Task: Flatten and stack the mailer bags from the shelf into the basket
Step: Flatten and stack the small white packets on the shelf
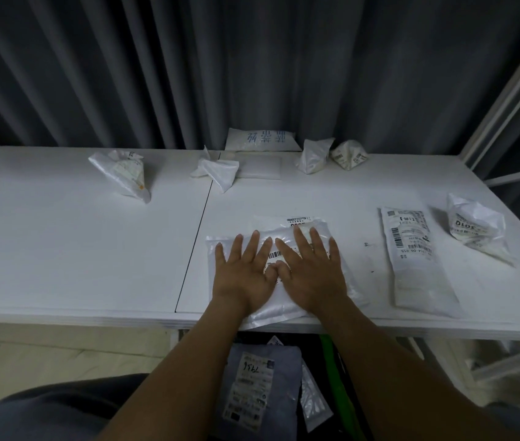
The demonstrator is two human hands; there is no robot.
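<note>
A white mailer bag [343, 281] with a barcode label lies near the front edge of the white shelf [77, 249]. My left hand [245, 275] and my right hand [312, 272] press flat on it side by side, fingers straight and spread. Another flat labelled bag [417, 259] lies to the right. Crumpled bags sit at the far left [121, 173], the middle back [217, 168], the back right [314, 154] [349, 154] and the far right [475, 227]. Below the shelf, a grey bag [261, 383] lies in the dark basket, whose green edge [331, 364] shows.
A flat bag with blue print [263, 140] leans at the back against the grey curtain [188, 68]. A small flat bag [260, 167] lies in front of it. White frame posts [513, 90] rise at the right. A seam [195, 246] splits the shelf board.
</note>
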